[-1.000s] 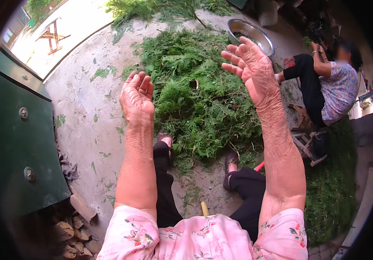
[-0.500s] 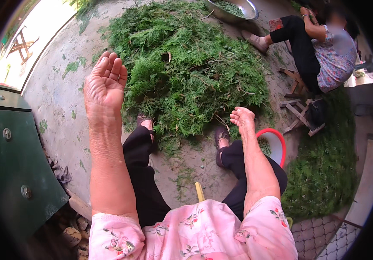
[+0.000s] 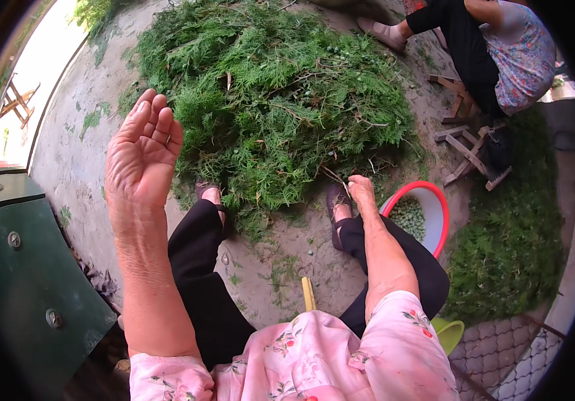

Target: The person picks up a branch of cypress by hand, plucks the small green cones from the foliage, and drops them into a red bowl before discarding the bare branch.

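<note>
My left hand [image 3: 144, 148] is raised palm up in front of the left edge of a large heap of green conifer branches [image 3: 281, 107]. Its fingers are stretched and slightly bent, with nothing on the palm. At the heap's near right edge is my right hand [image 3: 362, 190], its fingers curled closed. A thin brown twig [image 3: 333, 175] reaches from the heap toward those fingers; whether they grip it I cannot make out. Just right of this hand stands a white basin with a red rim [image 3: 443, 217], holding small round green cones [image 3: 408, 219].
Far right, another person [image 3: 495, 60] sits bent beside the heap, near wooden folding stools [image 3: 465, 150]. More greenery [image 3: 508, 247] lies along the right. A green metal panel [image 3: 33, 274] stands at left. A yellow-green container [image 3: 448, 333] is beside my right sleeve.
My left hand has moved a little left and down. My right hand has moved slightly left and its fingers are curled tighter. The view has shifted, showing more of the red-rimmed basin.
</note>
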Demonstrator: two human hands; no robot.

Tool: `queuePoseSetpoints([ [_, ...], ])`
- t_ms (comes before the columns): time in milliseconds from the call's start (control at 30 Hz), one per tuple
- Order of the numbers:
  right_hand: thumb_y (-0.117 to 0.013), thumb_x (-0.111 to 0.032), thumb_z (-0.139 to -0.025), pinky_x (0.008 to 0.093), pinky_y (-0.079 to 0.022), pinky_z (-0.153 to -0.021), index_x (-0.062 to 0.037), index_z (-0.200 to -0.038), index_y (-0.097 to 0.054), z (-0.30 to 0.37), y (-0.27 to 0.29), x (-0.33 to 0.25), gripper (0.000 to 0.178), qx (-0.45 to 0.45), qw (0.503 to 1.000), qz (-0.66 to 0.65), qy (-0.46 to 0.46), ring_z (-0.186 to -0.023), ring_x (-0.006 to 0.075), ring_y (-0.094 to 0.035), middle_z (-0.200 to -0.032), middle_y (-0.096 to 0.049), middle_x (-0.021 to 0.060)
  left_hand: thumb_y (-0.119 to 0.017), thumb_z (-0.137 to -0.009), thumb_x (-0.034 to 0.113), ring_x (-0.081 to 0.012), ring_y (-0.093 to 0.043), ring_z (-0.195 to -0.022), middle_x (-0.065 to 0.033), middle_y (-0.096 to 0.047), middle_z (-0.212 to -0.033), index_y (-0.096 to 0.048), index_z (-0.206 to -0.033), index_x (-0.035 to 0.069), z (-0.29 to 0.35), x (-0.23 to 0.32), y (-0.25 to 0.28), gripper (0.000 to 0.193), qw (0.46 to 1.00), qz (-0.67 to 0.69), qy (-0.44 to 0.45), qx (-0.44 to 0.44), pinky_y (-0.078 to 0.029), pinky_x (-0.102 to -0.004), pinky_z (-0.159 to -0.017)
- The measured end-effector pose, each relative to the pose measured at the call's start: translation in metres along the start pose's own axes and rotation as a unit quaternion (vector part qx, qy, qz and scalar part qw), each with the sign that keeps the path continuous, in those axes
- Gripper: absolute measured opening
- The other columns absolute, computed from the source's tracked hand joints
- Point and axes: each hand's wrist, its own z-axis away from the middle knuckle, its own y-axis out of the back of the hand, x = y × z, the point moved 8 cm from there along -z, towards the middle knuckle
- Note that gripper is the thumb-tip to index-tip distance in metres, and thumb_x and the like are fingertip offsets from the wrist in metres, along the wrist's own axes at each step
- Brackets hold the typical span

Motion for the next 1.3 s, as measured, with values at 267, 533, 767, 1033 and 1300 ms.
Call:
queuePoseSetpoints([
  [267, -0.061, -0.015, -0.078, 0.0401, -0.044, -0.087, -0.0085, -0.116, -0.056, 0.009, -0.012, -0.057, 0.039, 0.065, 0.997, 0.019, 0.027, -0.104, 0.0338, -0.055, -0.113, -0.057, 0.0192, -0.055, -0.086, 0.004, -0.0128, -0.062, -0.076, -0.007, -0.063, -0.093, -0.053, -0.113, 0.0, 0.006, -0.019, -0.009, 0.027, 0.999, -0.041, 0.023, 0.007, -0.052, -0.0286, -0.073],
  [533, -0.065, -0.003, -0.069, 0.0306, -0.043, -0.071, 0.0025, -0.094, -0.063, -0.008, -0.049, -0.087, 0.025, -0.006, 0.894, -0.432, -0.118, -0.076, 0.0158, -0.054, -0.084, -0.063, 0.0074, -0.056, -0.087, 0.005, -0.012, -0.061, -0.075, -0.0059, -0.062, -0.093, -0.051, -0.115, 0.0, 0.009, -0.03, -0.017, 0.03, 0.997, -0.063, 0.039, 0.007, -0.052, -0.029, -0.072],
  [767, -0.062, -0.008, -0.078, 0.0258, -0.044, -0.053, -0.0019, -0.086, -0.062, 0.014, -0.035, -0.108, 0.01, -0.039, 0.861, -0.486, -0.144, -0.06, 0.0088, -0.054, -0.073, -0.059, 0.0009, -0.057, -0.087, 0.009, -0.0115, -0.06, -0.077, -0.0051, -0.062, -0.093, -0.051, -0.115, 0.0, 0.011, -0.033, -0.016, 0.03, 0.995, -0.088, 0.042, 0.01, -0.051, -0.0268, -0.072],
  [1033, -0.061, -0.008, -0.081, 0.0197, -0.044, -0.049, 0.0015, -0.086, -0.059, 0.079, 0.027, -0.192, 0.011, -0.012, 0.848, -0.529, 0.028, -0.057, 0.0053, -0.052, -0.07, -0.058, -0.0001, -0.058, -0.086, 0.012, -0.0102, -0.059, -0.081, -0.0042, -0.063, -0.096, -0.056, -0.112, 0.005, 0.022, -0.068, -0.028, 0.026, 0.97, -0.228, 0.086, 0.021, -0.049, -0.0255, -0.07],
  [1300, -0.063, -0.007, -0.08, 0.0213, -0.037, -0.049, 0.0025, -0.084, -0.056, 0.147, 0.111, -0.275, 0.013, -0.013, 0.881, -0.433, 0.189, -0.056, 0.0028, -0.041, -0.062, -0.05, -0.0033, -0.063, -0.083, 0.039, -0.0144, -0.051, -0.089, -0.0006, -0.058, -0.093, -0.058, -0.102, 0.009, 0.042, -0.126, -0.026, 0.036, 0.946, -0.294, 0.134, -0.029, -0.033, -0.036, -0.082],
])
